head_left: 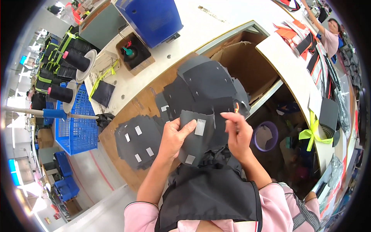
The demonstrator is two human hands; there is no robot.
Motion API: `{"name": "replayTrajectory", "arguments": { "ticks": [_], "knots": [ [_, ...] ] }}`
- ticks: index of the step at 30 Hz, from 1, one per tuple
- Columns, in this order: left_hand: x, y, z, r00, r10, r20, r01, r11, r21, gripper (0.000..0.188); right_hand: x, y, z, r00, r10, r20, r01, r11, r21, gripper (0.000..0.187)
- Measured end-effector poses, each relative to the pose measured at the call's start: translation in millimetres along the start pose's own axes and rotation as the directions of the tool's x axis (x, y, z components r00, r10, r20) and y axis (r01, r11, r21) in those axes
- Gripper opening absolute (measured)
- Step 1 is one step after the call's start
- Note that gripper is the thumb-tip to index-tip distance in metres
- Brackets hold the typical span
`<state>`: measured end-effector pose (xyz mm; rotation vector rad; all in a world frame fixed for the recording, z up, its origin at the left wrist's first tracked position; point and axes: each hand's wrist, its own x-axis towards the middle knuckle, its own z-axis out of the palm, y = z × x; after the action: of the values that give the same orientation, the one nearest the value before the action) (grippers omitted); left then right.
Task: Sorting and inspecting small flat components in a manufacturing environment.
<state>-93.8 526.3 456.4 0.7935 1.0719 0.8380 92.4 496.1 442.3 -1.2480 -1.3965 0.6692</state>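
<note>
My left hand (174,139) grips a dark grey fabric piece (187,145) at its edge, thumb on top beside a small whitish patch (199,127). A second pale patch (189,159) shows lower on the same piece. Just right of the fabric, my right hand (239,135) is raised, slightly blurred, its fingers curled together. A small orange item (237,108) shows by its fingertips; whether the hand holds it I cannot make out. Beyond both hands lies a pile of dark grey fabric pieces (208,83). Left of my left forearm, another stack (135,141) carries several whitish patches.
A blue bin (150,19) and an open box (133,54) stand on the white table. Thread cones (75,60) and a blue basket (75,125) are at left. A cardboard box (247,63) and a purple-rimmed bucket (265,136) sit right. A person (332,38) is at far right.
</note>
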Motion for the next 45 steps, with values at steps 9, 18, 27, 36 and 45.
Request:
{"name": "replayTrajectory", "arguments": {
  "ticks": [9,18,27,36,45],
  "knots": [
    [-3,3,5,0.999,-0.032,-0.003,0.032,0.995,0.091,0.023,17,2,-7,0.937,-0.209,0.279,0.294,0.903,-0.312,0.033],
    [0,8,0,0.991,-0.123,0.046,0.117,0.988,0.105,0.019,29,4,-12,0.853,-0.390,0.346,0.496,0.812,-0.307,0.029],
    [1,10,7,0.990,-0.143,0.017,0.140,0.981,0.133,0.018,30,4,-25,0.892,-0.264,0.367,0.352,0.915,-0.198,0.033],
    [2,23,10,0.981,-0.186,0.048,0.173,0.963,0.207,0.018,43,-1,-28,0.826,-0.335,0.453,0.488,0.827,-0.279,0.032],
    [3,24,7,0.986,-0.165,0.010,0.159,0.965,0.209,0.017,50,2,-37,0.810,-0.246,0.533,0.276,0.961,0.024,0.027]
  ]
}}
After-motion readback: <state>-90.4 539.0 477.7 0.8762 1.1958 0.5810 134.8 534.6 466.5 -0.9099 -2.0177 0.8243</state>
